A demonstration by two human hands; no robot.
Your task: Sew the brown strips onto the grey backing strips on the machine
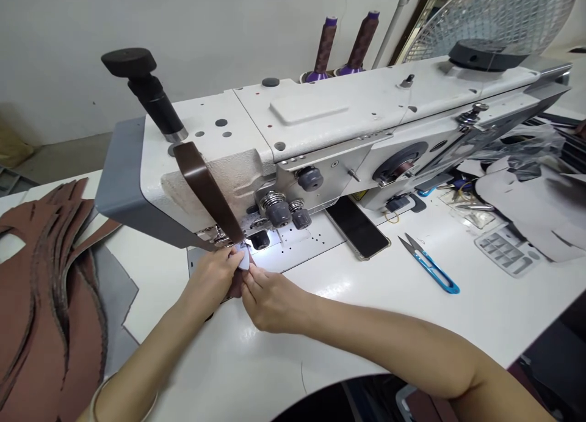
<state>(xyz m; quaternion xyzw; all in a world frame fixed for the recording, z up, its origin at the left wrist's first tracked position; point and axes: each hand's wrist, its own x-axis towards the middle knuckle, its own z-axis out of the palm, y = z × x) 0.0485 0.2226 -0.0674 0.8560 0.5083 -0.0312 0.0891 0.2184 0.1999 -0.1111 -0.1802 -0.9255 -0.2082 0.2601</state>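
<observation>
My left hand is closed at the needle area of a white sewing machine, its fingertips pressing a small light-grey pointed piece. A small brown leather-like piece lies under and beside the grey one. My right hand pinches the edge of this brown piece from the right, fingers pressed together. Both hands rest low at the machine bed, close to each other. The machine's needle and presser foot are mostly hidden behind a dark brown strip and my left fingers.
Brown cut pieces are heaped at left. Right of the machine bed lie a black phone, blue-handled thread snips and a clear template. Grey cut pieces lie farther right. Two brown thread cones and a fan stand behind.
</observation>
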